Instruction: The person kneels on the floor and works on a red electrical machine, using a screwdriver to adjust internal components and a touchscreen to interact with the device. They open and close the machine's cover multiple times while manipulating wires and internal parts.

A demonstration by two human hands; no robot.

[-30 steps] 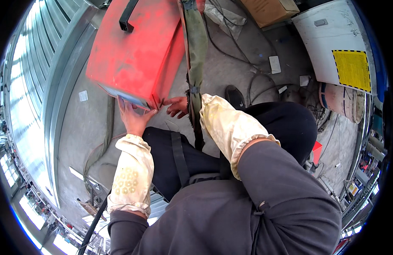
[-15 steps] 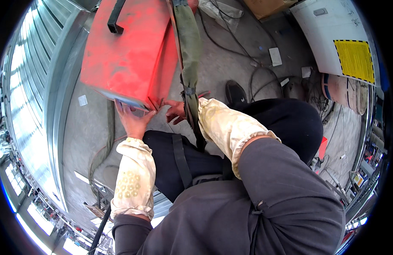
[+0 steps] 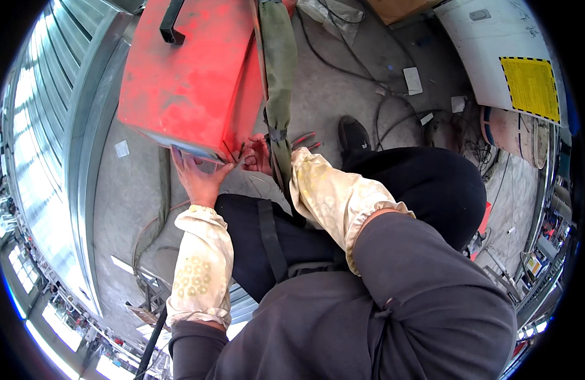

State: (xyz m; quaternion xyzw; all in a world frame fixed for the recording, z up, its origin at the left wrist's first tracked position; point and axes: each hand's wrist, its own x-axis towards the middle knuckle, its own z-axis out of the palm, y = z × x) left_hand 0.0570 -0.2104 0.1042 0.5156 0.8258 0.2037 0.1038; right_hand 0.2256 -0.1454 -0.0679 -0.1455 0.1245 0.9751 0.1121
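A red metal box (image 3: 185, 76) with a black handle (image 3: 172, 25) on top stands in front of me. My left hand (image 3: 199, 180) rests against its near lower edge, thumb and fingers spread apart, some fingertips hidden. By the box's near right corner, my right hand (image 3: 259, 155) has its fingers curled together. A thin dark piece shows at its fingertips, too small to name. A green fabric-sleeved cable (image 3: 281, 76) hangs beside the box and covers part of that hand. Just right of the cable lies a tool with red handles (image 3: 304, 138), partly hidden.
Black cables (image 3: 349, 47) loop over the concrete floor (image 3: 324, 95). Ribbed metal sheeting (image 3: 49, 114) runs along the left. A white cabinet (image 3: 489, 38) with a yellow label stands at the far right, near a pale drum (image 3: 511, 136). My shoe (image 3: 354, 133) is beyond the right forearm.
My right hand has drawn in toward the box's corner and its fingers have curled closer together. More of the red-handled tool shows. The left hand stays against the box.
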